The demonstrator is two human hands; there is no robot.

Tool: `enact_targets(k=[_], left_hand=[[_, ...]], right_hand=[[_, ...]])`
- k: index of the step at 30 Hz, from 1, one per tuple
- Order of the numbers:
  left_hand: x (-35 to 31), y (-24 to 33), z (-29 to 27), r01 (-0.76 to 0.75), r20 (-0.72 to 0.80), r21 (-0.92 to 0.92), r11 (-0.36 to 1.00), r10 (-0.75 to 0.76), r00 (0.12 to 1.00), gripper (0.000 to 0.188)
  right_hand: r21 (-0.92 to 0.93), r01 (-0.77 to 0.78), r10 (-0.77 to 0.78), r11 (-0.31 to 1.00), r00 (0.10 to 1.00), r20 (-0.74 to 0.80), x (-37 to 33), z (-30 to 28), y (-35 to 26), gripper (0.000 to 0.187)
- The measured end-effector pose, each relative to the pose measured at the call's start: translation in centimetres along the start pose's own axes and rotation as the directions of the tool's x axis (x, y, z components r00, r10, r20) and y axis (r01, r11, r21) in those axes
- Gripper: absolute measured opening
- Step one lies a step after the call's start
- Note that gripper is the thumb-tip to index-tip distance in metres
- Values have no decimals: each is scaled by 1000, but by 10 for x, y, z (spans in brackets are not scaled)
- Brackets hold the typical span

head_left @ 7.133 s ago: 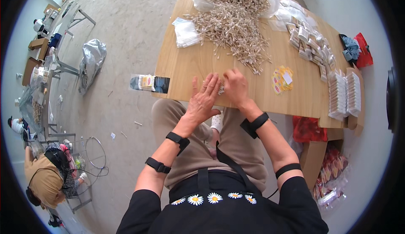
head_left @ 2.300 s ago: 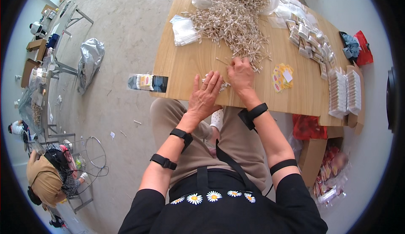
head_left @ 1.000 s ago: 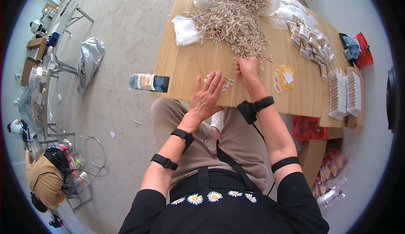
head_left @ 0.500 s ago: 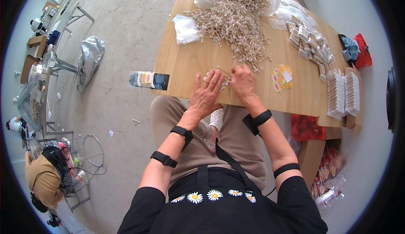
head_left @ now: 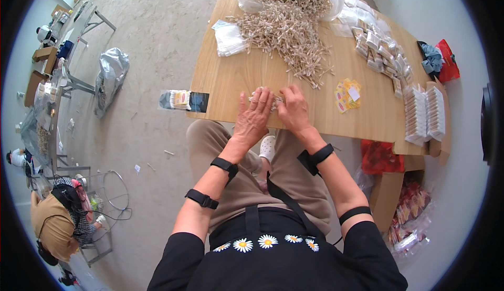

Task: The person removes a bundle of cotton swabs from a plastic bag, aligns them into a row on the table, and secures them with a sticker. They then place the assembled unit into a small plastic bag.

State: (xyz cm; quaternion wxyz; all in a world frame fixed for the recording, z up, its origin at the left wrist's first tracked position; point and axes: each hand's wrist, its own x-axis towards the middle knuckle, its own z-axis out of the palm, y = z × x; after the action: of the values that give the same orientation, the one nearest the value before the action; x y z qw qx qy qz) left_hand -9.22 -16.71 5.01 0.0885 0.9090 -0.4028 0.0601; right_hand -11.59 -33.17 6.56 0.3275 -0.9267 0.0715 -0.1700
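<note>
Near the table's front edge my left hand (head_left: 252,117) lies with its fingers stretched out over a small bunch of cotton swabs (head_left: 274,102). My right hand (head_left: 294,109) is right beside it, fingers curled and pinched at the other end of the bunch. Both hands hide most of these swabs. Beyond them spreads a large heap of loose cotton swabs (head_left: 283,34), spilling from a clear plastic bag (head_left: 336,0). Yellow printed cards (head_left: 344,101) lie to the right of my right hand.
A filled swab pack (head_left: 180,99) sits at the table's left corner by a dark strip (head_left: 199,102). Clear bags (head_left: 229,39) lie left of the heap. Packed swabs (head_left: 383,52) and upright stacks (head_left: 415,117) line the right side. A person (head_left: 58,223) sits far left.
My right hand has moved left, closer to my left hand, and the stick that stood out between them no longer shows. My left hand has hardly shifted.
</note>
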Motion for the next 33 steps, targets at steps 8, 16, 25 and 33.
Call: enact_targets(k=[8,16,25,33], left_hand=[[-19,-11,2,194,-40,201,960,-190,981,115],[-31,-25,3,192,-102,211,958,-174,979,118],[-38,-58,-22,290,111,-18,957,-286,952,129],[-34,-54,-17,287,83,-16,958,-285,955,128]], right_hand=[[-115,197,-148,974,930,335,-23,-2,-21,110],[-341,253,-153,905,943,295,-32,42,-45,114],[-320,242,-135,916,937,321,-29,37,-53,104],[-395,364,-273,843,924,267,-20,67,-51,105]])
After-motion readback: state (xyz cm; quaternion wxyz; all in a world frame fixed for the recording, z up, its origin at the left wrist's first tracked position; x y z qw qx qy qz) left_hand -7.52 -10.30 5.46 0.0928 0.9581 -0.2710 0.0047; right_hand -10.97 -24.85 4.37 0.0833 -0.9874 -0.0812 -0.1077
